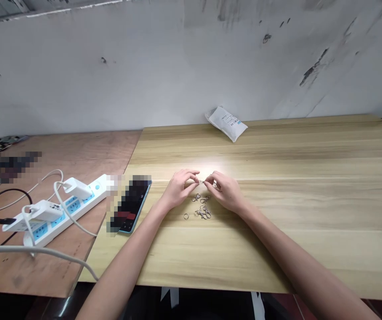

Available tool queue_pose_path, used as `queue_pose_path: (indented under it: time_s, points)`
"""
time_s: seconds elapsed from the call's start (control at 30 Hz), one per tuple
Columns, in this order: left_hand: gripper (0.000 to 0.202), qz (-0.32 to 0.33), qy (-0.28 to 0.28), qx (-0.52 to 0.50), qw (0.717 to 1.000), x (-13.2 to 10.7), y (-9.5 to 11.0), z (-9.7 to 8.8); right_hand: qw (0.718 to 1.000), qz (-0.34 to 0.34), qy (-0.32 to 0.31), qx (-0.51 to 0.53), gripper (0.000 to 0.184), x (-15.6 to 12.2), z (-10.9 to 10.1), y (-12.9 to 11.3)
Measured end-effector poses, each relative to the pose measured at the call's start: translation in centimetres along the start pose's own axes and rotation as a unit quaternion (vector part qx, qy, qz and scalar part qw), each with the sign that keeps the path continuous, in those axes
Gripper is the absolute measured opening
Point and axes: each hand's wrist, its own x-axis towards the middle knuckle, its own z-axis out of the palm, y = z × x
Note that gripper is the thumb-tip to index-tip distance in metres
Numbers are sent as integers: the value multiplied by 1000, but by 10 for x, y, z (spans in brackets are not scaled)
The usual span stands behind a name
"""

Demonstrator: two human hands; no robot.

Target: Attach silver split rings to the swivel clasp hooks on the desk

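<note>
Left hand (179, 189): fingers pinching a silver clasp (200, 182)
Right hand (226, 191): fingers pinching the clasp's other side
Clasp position: above the table, between both hands
Nearby: lobster clasps (202, 213) and a split ring (186, 216), loose on the wood table (277, 253), just near of the hands
Far left: phone (131, 204), lying flat

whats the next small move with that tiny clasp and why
Probably finish working the small metal clasp before picking up anything else: the left hand and right hand both pinch it at their fingertips, while the loose lobster clasps and split ring lie apart on the wooden table.
</note>
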Motion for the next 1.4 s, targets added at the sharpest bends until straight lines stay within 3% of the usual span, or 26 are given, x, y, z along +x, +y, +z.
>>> queue_pose_path:
  time_s: [0.13,0.27,0.4,0.6,0.73,0.87,1.07,1.4]
  points:
    - [3,-46,-4,-97,994,0,5,1,999,32,1,-9,17,-1,1,-1]
    - [9,-108,-1,-230,967,0,9,6,1000,10,-2,-6,23,-3,3,-11]
    - [14,-130,-1,-293,947,0,13,10,1000,11,5,17,18,-5,8,-20]
    - [13,-110,52,-238,964,-1,18,13,999,-4,-8,49,20,-3,12,-18]
    - [16,-131,68,-241,959,0,11,15,999,-33,-11,40,23,-3,9,-16]
    - [28,-166,38,-296,940,3,7,11,999,-47,-15,22,27,-3,6,-13]
    - [16,-170,39,-313,934,3,8,-2,997,-61,-44,23,26,1,-3,-8]
    - [21,-134,-16,-247,960,2,8,-3,994,-75,-76,20,24,0,-4,-8]
